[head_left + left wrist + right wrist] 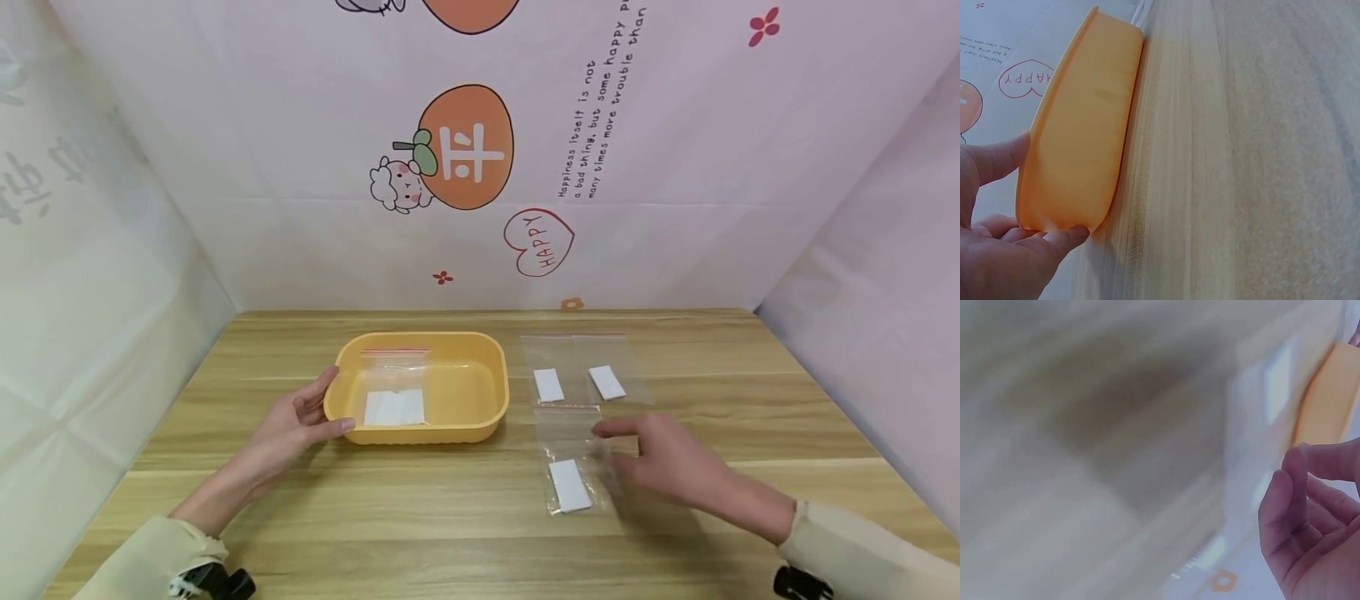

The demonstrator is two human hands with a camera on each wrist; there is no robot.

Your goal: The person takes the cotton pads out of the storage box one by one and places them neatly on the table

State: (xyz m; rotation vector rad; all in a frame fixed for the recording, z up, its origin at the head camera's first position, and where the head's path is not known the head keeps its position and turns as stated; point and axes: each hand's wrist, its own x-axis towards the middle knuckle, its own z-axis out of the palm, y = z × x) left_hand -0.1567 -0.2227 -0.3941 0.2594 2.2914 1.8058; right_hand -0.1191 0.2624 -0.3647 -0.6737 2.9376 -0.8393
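My left hand (pixel 288 429) grips the left end of a yellow plastic tray (pixel 468 433), thumb at the near rim and fingers around the end wall. In the left wrist view the tray (pixel 1082 125) stands against the fingers and thumb. Clear zip-lock bagging (pixel 395 375) with white pieces lies in the tray's left half. My right hand (pixel 667 458) is over the right edge of another clear zip-lock bag (pixel 566 437), which has a white rectangular card (pixel 570 485) inside. Its fingers are loosely bent in the right wrist view, with nothing visible between them.
Two more clear zip-lock bags lie side by side behind the front bag, holding a left white card (pixel 549 385) and a right white card (pixel 607 382). The wooden table (pixel 420 517) meets a printed white cloth (pixel 315 250) at the back and sides.
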